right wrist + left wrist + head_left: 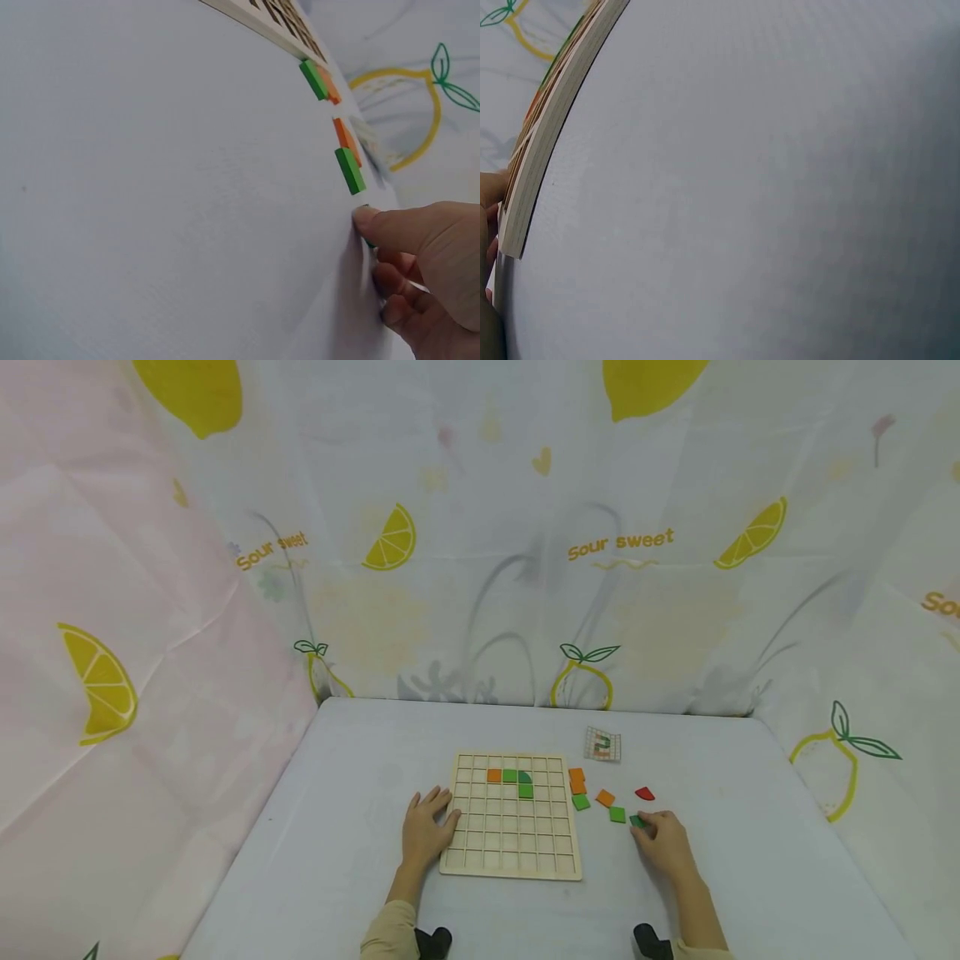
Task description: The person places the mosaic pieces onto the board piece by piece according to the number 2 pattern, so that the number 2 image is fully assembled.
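- My right hand (665, 845), on the right-hand part of the white surface (337, 827), pinches a dark green piece (637, 821) between thumb and fingers, low over the surface.
- My left hand (429, 831) rests at the left edge of a wooden grid board (510, 843), fingers straight and slightly spread, thumb touching the rim.
- The board lies flat between the surface's left and right edges, well apart from both.
- In a row near the board's far edge sit, left to right, an orange square (494, 775), a green square (510, 776) and a dark green round-cornered tile (524, 777); a second green square (526, 791) sits one cell nearer to me, below that tile.
- Just beside the board's right edge lie two orange tiles (576, 773) and a green tile (581, 802).
- Between those and my right hand are a loose orange tile (605, 797) and a loose green tile (617, 814).
- A red piece (644, 793) with a curved side lies just beyond my right hand, toward the surface's far edge.
- Closer to that far edge, past the board's far right corner, lies a small card (603, 744) showing a coloured figure 2 on a grid.
- Behind the far edge, a pale cloth (495, 485) is printed with lemons and "Sour sweet".
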A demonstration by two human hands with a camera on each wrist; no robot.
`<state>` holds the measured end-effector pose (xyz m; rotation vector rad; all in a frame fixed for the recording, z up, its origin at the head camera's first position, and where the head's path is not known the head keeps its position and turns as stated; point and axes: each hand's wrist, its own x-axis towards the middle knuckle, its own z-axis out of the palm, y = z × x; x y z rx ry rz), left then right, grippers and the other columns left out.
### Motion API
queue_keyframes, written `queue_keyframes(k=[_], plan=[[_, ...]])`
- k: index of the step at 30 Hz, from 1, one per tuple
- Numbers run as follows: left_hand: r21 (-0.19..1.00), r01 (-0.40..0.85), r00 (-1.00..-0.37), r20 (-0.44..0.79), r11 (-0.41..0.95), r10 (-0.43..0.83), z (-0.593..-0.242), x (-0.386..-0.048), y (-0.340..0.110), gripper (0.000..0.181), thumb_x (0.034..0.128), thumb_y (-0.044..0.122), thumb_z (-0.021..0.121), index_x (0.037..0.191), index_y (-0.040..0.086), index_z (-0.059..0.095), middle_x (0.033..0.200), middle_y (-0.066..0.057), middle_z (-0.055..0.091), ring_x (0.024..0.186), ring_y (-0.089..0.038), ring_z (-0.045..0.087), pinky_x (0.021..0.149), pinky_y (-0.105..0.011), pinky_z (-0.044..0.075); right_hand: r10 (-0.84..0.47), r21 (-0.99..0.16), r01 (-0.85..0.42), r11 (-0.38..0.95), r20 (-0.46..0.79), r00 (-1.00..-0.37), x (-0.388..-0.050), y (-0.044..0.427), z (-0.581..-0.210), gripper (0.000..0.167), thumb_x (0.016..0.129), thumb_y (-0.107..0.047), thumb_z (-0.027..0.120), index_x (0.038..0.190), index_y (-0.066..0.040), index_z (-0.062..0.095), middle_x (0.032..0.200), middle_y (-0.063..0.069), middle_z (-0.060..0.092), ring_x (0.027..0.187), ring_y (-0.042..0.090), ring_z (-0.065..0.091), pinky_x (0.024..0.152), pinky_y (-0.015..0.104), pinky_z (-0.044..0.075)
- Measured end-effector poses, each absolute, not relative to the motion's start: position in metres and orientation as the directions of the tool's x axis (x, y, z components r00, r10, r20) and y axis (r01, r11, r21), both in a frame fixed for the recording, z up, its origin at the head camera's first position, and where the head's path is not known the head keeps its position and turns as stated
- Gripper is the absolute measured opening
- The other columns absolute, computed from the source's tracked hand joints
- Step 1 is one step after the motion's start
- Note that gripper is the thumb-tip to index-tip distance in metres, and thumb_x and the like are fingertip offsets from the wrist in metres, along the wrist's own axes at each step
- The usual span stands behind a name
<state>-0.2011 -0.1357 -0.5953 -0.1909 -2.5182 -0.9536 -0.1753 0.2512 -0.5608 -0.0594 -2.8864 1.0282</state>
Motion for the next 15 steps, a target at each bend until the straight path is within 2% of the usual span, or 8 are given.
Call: queue_keyframes(k=[5,11,15], plan=[[0.601,0.274,-0.897,0.442,0.751,-0.026,-0.596,-0.201,-0.136,0.033,0.0767,0.014,0.073,0.106,-0.001,0.069,0.111,-0.014,0.068,0.112,-0.033,0.059,0.109,-0.052,0.032,0.062,-0.643,0.000,0.766,0.073,-0.995,-0.175,0.253,-0.561,0.032,0.081,-0.004,0.068,0.106,0.015,0.063,0.095,0.024,0.057,0.076,0.023,0.051,0.059,0.026,0.045],[0.599,0.274,-0.898,0.439,0.752,-0.022,-0.596,-0.201,-0.136,0.034,0.0770,0.015,0.073,0.106,-0.001,0.069,0.111,-0.015,0.068,0.112,-0.033,0.059,0.109,-0.052,0.032,0.134,-0.675,-0.006,0.738,0.155,-0.979,-0.172,0.247,-0.567,0.029,0.079,-0.004,0.067,0.101,0.015,0.064,0.101,0.028,0.057,0.082,0.030,0.058,0.068,0.036,0.053],[0.594,0.282,-0.893,0.449,0.753,-0.020,-0.596,-0.201,-0.136,0.034,0.0766,0.015,0.074,0.106,-0.001,0.069,0.110,-0.015,0.068,0.112,-0.033,0.060,0.108,-0.053,0.033,0.163,-0.666,-0.026,0.746,0.220,-0.962,-0.173,0.244,-0.570,0.026,0.074,-0.003,0.069,0.095,0.013,0.067,0.091,0.022,0.060,0.077,0.026,0.057,0.064,0.033,0.051]])
